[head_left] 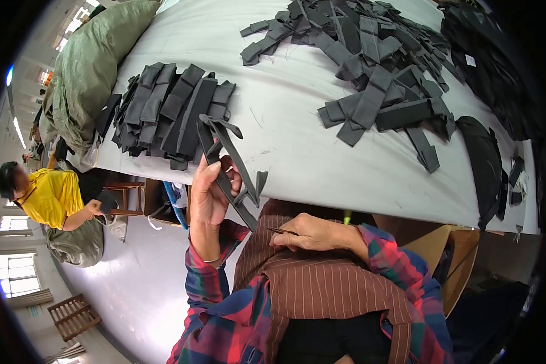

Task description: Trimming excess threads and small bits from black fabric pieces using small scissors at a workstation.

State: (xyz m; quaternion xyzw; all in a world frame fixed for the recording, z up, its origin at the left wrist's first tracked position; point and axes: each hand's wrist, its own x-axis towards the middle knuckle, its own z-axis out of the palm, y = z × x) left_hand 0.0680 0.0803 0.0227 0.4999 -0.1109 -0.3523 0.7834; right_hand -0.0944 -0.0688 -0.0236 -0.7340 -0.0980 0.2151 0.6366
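Observation:
Raised over the table's near edge, my left hand (pixel 209 197) is closed on dark grey fabric strips (pixel 239 167). They are folded pieces with small flaps, and their loose ends spread apart above and to the right of my fingers. In front of the striped brown apron, my right hand (pixel 309 232) is closed round a slim pointed metal tool (pixel 283 231) that looks like thread snips. Its tip points left toward the lower end of the strips, apart from them. The palm hides the rest of the tool.
On the white-covered table (pixel 279 133) lie a neat row of grey strips (pixel 170 112) and a loose heap (pixel 370 67). A green sack (pixel 97 73) bulges at far left, black bags (pixel 485 67) at right. A cardboard box (pixel 458 261) stands below; a person in yellow (pixel 51 197) is at left.

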